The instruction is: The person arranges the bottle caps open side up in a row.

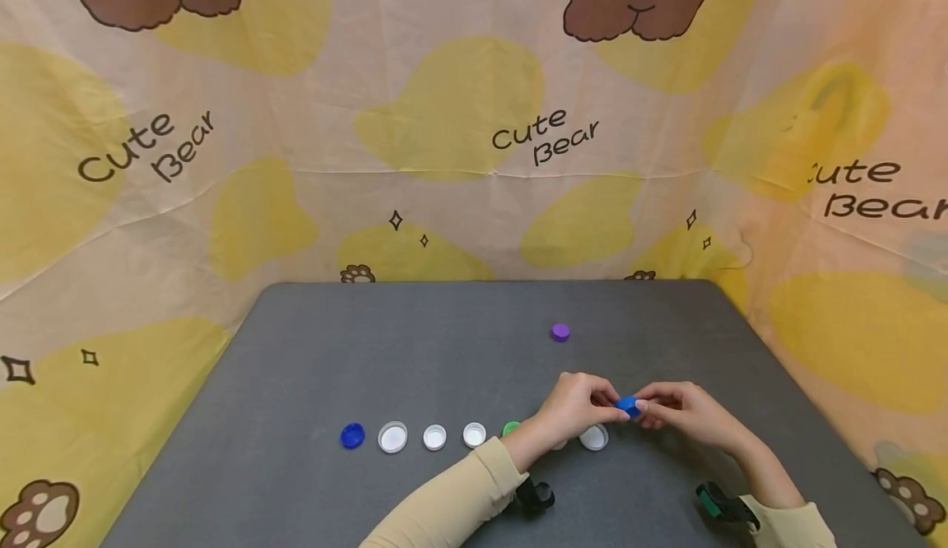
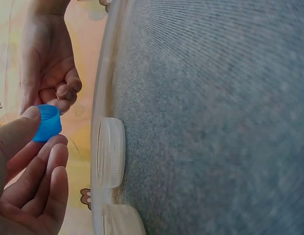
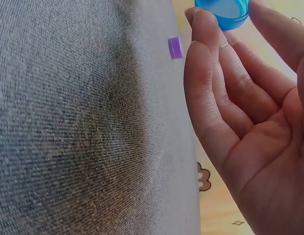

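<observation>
A small blue bottle cap [image 1: 627, 406] is held up between my two hands, over the right part of the grey table. My left hand [image 1: 573, 404] pinches it from the left, thumb and fingertips at its edge. From the other side my right hand [image 1: 689, 412] pinches it with thumb and fingertips. In the left wrist view the blue cap [image 2: 48, 122] is tipped so its ridged inside shows. The right wrist view catches its open rim [image 3: 235, 22] at the top, between thumb and fingers.
Caps lie in a row: a dark blue cap [image 1: 352, 435], several white caps [image 1: 392, 437], and a green cap [image 1: 511, 428] partly behind my left wrist. A purple cap [image 1: 560, 332] sits farther back. Patterned cloth [image 1: 444, 120] hangs behind the table [image 1: 311, 350].
</observation>
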Tool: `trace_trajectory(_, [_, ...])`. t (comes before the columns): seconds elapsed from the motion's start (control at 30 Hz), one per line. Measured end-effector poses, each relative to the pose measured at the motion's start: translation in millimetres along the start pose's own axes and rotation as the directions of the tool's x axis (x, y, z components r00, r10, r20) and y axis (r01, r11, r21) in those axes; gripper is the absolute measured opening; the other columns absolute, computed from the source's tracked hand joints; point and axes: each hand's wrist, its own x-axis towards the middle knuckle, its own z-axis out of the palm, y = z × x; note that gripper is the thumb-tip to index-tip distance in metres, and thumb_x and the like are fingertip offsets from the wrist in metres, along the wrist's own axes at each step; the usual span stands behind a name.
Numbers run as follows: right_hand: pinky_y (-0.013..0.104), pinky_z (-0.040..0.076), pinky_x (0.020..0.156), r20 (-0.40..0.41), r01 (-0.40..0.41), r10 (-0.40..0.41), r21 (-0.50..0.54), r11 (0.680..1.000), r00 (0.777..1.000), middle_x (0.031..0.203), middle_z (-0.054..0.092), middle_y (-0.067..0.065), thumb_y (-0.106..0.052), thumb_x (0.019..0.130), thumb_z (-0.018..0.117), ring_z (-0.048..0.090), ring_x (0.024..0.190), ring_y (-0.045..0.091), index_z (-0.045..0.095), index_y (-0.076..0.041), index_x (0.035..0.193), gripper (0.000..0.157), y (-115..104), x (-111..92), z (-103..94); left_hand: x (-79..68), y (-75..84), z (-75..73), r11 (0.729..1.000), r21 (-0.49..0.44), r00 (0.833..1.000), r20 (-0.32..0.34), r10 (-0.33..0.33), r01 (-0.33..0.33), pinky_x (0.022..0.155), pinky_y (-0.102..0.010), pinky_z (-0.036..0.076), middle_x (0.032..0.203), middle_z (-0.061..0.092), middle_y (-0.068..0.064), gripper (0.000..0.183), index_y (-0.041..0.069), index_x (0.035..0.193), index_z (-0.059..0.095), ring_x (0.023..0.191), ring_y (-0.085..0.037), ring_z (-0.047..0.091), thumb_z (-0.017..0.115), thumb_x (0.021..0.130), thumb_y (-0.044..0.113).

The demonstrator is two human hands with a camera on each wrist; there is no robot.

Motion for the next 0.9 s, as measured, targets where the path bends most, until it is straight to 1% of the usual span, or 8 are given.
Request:
trace_trajectory(0.23, [0.036, 0.056, 0.067, 0.014, -0.049, 0.049, 0.018, 0.999, 0.999, 0.085, 0.069, 0.019, -0.020, 0.098, 0.051, 0.067, 0.071, 0.027, 0.066, 0.001, 0.103, 0.026, -0.6, 1.8, -0.1, -0.3, 0.6, 0.0, 0.999, 0.024, 0.999, 0.018, 0.036, -0.036, 0.061, -0.006, 0.044, 0.081, 0.071, 0.009, 0.016, 0.015, 0.090, 0.072, 0.066, 0.012, 0.055, 0.076, 0.080, 0.027])
trace_trajectory(0.47, [0.037, 0.056, 0.064, 0.033, -0.032, 0.031, 0.038, 0.999, 0.999, 0.080, 0.068, 0.020, -0.016, 0.100, 0.048, 0.067, 0.069, 0.026, 0.066, 0.002, 0.099, 0.026, 0.6, 3.0, 0.1, -0.7, 2.4, 1.1, 0.990, 0.102, 0.995, 0.025, 0.099, -0.101, 0.062, -0.004, 0.043, 0.086, 0.072, 0.008, 0.027, 0.017, 0.105, 0.070, 0.069, 0.013, 0.056, 0.075, 0.081, 0.028])
trace_trajectory(0.57, [0.037, 0.056, 0.064, 0.037, -0.040, 0.039, 0.045, 0.998, 0.999, 0.080, 0.069, 0.019, -0.016, 0.100, 0.048, 0.067, 0.068, 0.026, 0.066, 0.003, 0.099, 0.026, 0.8, 3.5, 0.4, -0.7, 1.8, 2.5, 0.987, 0.121, 0.994, 0.031, 0.104, -0.107, 0.062, -0.003, 0.042, 0.085, 0.072, 0.009, 0.028, 0.017, 0.107, 0.070, 0.068, 0.013, 0.056, 0.074, 0.082, 0.027])
trace_trajectory(0.73, [0.037, 0.056, 0.064, 0.041, -0.045, 0.043, 0.055, 0.997, 0.998, 0.080, 0.069, 0.018, -0.014, 0.100, 0.047, 0.067, 0.068, 0.027, 0.066, 0.004, 0.101, 0.027, 1.6, 3.8, 0.9, -0.7, 0.1, 3.8, 0.987, 0.123, 0.995, 0.028, 0.098, -0.100, 0.060, -0.003, 0.042, 0.084, 0.072, 0.009, 0.028, 0.018, 0.107, 0.070, 0.067, 0.014, 0.055, 0.075, 0.081, 0.026])
trace_trajectory(0.9, [0.037, 0.056, 0.066, 0.044, -0.065, 0.063, 0.053, 0.996, 0.997, 0.083, 0.070, 0.017, -0.015, 0.099, 0.050, 0.067, 0.070, 0.027, 0.064, 0.006, 0.107, 0.027, -1.0, 2.5, 0.5, -1.4, -1.7, 4.1, 0.991, 0.094, 0.996, 0.016, 0.090, -0.091, 0.059, -0.004, 0.043, 0.083, 0.072, 0.008, 0.026, 0.017, 0.104, 0.071, 0.066, 0.014, 0.055, 0.075, 0.081, 0.028])
